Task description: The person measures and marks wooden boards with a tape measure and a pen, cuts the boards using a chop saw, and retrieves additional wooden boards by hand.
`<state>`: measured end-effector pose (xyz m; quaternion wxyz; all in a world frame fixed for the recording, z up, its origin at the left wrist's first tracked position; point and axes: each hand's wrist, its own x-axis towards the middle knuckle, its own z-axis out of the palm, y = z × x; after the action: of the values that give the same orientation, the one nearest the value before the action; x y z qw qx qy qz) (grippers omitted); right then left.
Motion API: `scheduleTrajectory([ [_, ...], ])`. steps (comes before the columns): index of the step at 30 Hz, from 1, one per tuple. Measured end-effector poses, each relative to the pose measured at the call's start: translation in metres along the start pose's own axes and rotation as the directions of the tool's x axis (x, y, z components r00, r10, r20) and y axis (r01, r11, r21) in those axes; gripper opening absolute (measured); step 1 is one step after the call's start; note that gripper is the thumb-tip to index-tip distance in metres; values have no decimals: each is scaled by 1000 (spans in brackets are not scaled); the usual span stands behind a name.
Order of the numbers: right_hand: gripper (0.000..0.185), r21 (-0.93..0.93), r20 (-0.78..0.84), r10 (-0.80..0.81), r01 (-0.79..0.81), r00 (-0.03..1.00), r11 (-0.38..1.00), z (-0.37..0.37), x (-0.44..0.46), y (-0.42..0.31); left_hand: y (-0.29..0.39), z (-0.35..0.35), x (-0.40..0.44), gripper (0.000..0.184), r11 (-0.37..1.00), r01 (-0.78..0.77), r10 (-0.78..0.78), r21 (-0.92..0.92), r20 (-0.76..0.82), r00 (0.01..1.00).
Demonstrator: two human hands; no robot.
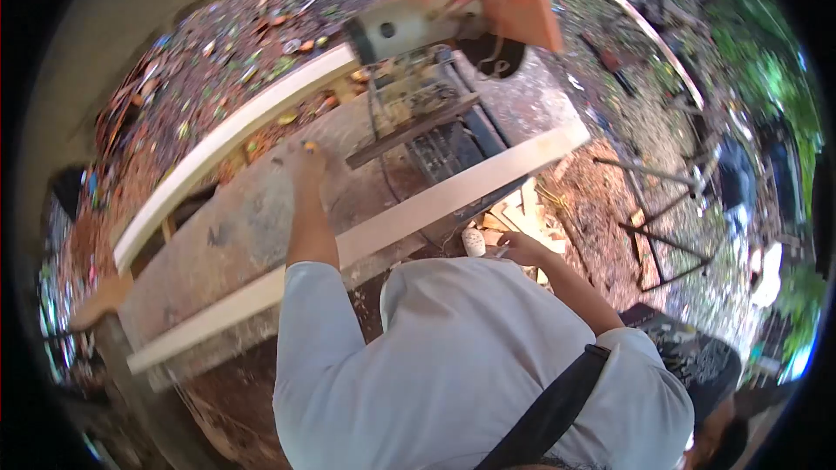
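Note:
My left hand (306, 162) reaches across the worn tabletop (252, 218). Its fingers look closed around a small yellow-orange thing, too small to name. A long pale wooden strip (392, 231) runs diagonally across the near side of the table, passing by my left forearm. Low by my waist, my right hand (523, 249) is closed, with a small light-coloured piece showing at its fingertips. Beside it is a whitish speckled object (473, 242). Beyond the strip stands a power saw with a grey motor housing (401, 29) and a red-orange guard (522, 4).
Another pale strip (222, 135) lies along the table's far edge. Wood offcuts (522, 213) are piled below the right side. Thin metal legs (666, 231) stand at the right. Someone in a dark printed shirt (692, 352) is behind my right arm. Leaves and debris cover the ground.

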<state>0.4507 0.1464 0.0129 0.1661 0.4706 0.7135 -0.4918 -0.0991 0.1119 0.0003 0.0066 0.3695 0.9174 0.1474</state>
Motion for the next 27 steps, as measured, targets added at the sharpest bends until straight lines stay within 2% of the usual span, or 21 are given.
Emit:
scheduleTrajectory([
  [1,48,8,-68,-79,80,995,997,9,-4,-1,9,-4,9,61,998,2,-9,58,118,993],
  [2,48,34,-102,-43,47,994,998,11,-14,-10,11,2,15,59,996,-17,1,85,185,983],
  [3,47,104,-62,-50,56,997,993,10,-26,-17,13,8,21,58,993,-39,11,108,251,968],
  [5,44,205,-19,-7,10,1000,979,0,-57,-58,-4,26,20,55,983,184,-181,14,276,944],
  [6,41,216,-34,-41,48,999,975,-1,-66,-66,-1,19,8,55,984,177,-175,19,293,940],
  [8,36,375,8,-13,9,1000,927,4,-62,-64,14,-19,-14,51,983,175,-184,63,217,959],
  [9,36,376,12,-22,16,1000,926,4,-57,-67,4,-18,-27,51,991,136,-132,-5,183,974],
  [11,34,599,-119,-162,201,980,775,7,-47,-74,-3,-48,-68,46,900,290,-184,-324,320,929],
  [12,36,544,-170,-268,317,948,777,5,-39,-82,10,-77,-100,42,702,499,-226,-509,505,833],
  [14,41,654,-56,-282,249,958,714,-5,-35,-121,7,-68,-160,37,274,506,143,-818,554,820],
  [16,41,698,-15,-321,240,947,674,-3,-31,-158,44,-90,-209,42,148,614,295,-775,627,721],
  [17,45,750,-4,-336,225,942,622,-2,-27,-171,66,-107,-222,44,129,602,384,-788,600,702],
  [18,45,735,36,-366,224,930,640,-1,-21,-178,84,-117,-232,46,111,589,469,-800,565,679],
  [20,60,817,269,-432,33,861,575,2,-8,-194,103,-104,-252,49,-10,563,512,-827,479,713],
  [21,55,722,274,-363,59,891,689,3,-4,-203,103,-103,-257,49,-28,545,467,-838,471,748],
  [22,55,698,317,-382,59,868,714,9,7,-201,103,-106,-261,48,86,437,447,-895,426,786],
  [23,50,497,264,-486,314,833,809,17,23,-190,102,-109,-266,47,204,325,427,-924,382,819],
  [24,45,253,239,-605,553,759,794,22,34,-185,99,-112,-273,47,194,313,373,-930,365,853],
  [25,35,336,345,-582,482,737,809,26,37,-186,95,-116,-280,45,253,308,348,-917,383,856],
  [26,32,301,405,-550,462,730,834,28,31,-192,91,-119,-287,42,314,305,321,-899,403,857],
  [27,27,401,491,-562,400,666,824,31,27,-200,88,-116,-298,34,314,243,264,-918,330,906],
])
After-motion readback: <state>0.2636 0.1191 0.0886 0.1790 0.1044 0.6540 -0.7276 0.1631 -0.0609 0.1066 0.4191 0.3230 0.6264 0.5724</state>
